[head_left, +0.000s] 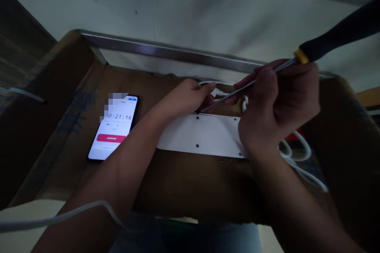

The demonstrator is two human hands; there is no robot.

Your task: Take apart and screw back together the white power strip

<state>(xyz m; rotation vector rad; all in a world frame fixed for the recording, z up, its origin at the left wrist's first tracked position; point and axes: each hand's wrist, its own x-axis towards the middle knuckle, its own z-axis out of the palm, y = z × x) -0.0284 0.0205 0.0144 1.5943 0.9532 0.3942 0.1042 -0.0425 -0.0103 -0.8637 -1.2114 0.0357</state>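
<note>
Steel screwdriver (237, 91) in right grip (279, 106), tip near power strip (202, 134) (white)

Glossy steel screwdriver shaft (243, 88)

A power strip (202, 136) lies in a cardboard box (190, 182) with its screw holes facing up. A smartphone (114, 128) lies on the box floor to its left, on the far side of the left forearm (127, 158). The left hand (187, 97) is at the strip's far edge, and the right hand (276, 106) is over its right end, holding a screwdriver (335, 35) with the tip beside the left hand. A cable (297, 166) loops to the right of the strip. A metal rail (166, 51) runs behind the box, and a second cable (59, 215) crosses the left forearm nearest the camera.
</note>
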